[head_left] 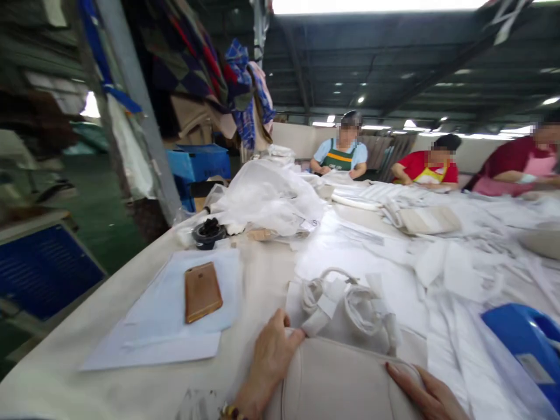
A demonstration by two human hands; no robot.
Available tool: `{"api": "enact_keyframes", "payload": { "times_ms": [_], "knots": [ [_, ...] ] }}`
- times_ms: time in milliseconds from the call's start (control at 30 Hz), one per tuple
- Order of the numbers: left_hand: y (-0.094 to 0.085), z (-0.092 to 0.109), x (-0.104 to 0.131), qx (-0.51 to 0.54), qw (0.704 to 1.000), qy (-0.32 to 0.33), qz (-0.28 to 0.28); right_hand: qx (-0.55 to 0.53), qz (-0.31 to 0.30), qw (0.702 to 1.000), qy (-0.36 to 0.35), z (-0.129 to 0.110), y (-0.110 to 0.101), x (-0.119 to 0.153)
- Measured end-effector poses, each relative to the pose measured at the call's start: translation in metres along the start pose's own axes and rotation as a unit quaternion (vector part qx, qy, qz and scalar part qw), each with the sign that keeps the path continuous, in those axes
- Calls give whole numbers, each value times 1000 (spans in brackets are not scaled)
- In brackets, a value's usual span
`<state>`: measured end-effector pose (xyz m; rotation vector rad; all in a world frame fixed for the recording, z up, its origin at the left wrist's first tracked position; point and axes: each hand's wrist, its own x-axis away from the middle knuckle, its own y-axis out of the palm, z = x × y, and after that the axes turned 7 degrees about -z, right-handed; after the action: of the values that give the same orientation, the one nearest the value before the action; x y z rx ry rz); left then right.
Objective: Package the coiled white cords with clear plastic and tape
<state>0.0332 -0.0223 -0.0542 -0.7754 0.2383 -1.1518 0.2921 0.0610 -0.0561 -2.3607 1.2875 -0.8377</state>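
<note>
A beige padded cover (345,379) with stitched seams lies at the bottom of the head view, its near part cut off by the frame. My left hand (275,347) grips its upper left corner, fingers curled over the edge. On its right side my right hand (431,391) holds on, with fingertips resting on the upper surface and the rest hidden or out of frame. Just beyond the cover sit rolled beige fabric strips (365,309) on white material. A brown phone (202,291) rests on paper sheets (175,341) left of my left hand.
A dark round dish (209,233) with black bits stands near the table's left edge. Clear plastic sheeting (271,198) is heaped behind it. A blue plastic object (525,344) is at right. Three co-workers sit across the white-covered table; a metal post (137,111) rises at left.
</note>
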Motion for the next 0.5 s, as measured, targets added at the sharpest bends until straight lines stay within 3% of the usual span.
{"api": "enact_keyframes", "payload": {
  "times_ms": [100, 233, 267, 333, 367, 433, 500],
  "knots": [
    [-2, 9, -17, -27, 999, 23, -19, -15, 21, 1000, 15, -5, 0, -1],
    [6, 7, -12, -29, 998, 33, -36, 2, 74, 997, 13, -2, -4, -4],
    [9, 3, -8, -35, 999, 36, -17, 15, 81, 996, 17, -2, -5, -4],
    [18, -3, -2, -92, 988, 78, 91, 35, 78, 996, 24, 0, -5, -4],
    [23, -3, -1, -138, 967, 129, 171, 39, 69, 997, 21, 1, -5, -5],
    [33, 7, -1, -218, 888, 279, 292, 40, 61, 997, 8, 3, -6, -6],
    [43, 29, -5, -265, 803, 435, 310, 34, 59, 998, -1, 5, -6, -7]
  ]
}}
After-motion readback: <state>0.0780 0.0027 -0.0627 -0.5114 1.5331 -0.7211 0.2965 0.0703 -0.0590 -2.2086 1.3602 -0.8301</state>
